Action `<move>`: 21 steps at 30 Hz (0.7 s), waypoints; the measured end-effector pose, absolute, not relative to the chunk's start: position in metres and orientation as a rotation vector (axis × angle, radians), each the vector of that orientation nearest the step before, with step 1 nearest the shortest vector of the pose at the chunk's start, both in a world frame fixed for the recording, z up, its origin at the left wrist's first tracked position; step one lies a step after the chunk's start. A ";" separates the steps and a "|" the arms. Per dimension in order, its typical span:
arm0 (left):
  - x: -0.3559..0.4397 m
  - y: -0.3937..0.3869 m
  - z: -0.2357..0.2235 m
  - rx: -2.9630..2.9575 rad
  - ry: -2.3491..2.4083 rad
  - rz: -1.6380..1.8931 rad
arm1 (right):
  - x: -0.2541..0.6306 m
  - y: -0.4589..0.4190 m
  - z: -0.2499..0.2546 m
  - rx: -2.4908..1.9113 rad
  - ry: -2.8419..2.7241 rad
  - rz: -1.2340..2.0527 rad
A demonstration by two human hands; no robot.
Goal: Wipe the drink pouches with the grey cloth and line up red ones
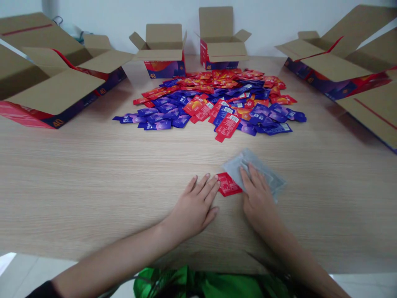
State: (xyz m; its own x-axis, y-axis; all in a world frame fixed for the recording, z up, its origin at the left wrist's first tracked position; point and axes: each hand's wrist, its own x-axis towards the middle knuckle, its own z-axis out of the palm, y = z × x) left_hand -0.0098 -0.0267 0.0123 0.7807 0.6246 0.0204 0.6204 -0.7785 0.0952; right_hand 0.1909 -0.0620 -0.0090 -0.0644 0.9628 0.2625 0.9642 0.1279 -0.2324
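Note:
My left hand (197,207) lies flat on the table, its fingers stretched out, fingertips at the left edge of a red sachet (228,185). Under my right hand (259,192) is a grey cloth (268,171), folded and thin-looking; my fingers are extended on top of it. The cloth overlaps the upper right part of the red sachet. Beyond both hands spreads a heap of red and purple sachets (167,109), with one red sachet (228,127) at its near edge.
Two open cardboard boxes, a left one (164,66) and a right one (221,56), stand behind the heap. More open boxes flank it: a large carton (71,93) on the left and cartons (335,74) on the right. The wooden table (93,178) ends just before my body.

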 end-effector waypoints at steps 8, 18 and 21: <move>-0.012 -0.026 0.010 2.788 0.972 0.140 | 0.163 -0.069 0.002 -1.523 -2.271 0.294; -0.009 -0.025 0.013 2.772 0.992 0.144 | 0.185 -0.032 0.023 -1.775 -2.079 0.246; -0.009 -0.025 0.013 2.777 0.981 0.154 | 0.184 -0.024 0.024 -1.819 -2.100 0.197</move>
State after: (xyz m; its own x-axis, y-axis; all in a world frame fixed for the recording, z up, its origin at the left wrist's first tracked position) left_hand -0.0087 -0.0246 0.0128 0.7752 0.6308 0.0337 0.6109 -0.7621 0.2142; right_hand 0.1844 -0.0239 0.0237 -0.1107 0.9786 0.1735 0.9293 0.1638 -0.3311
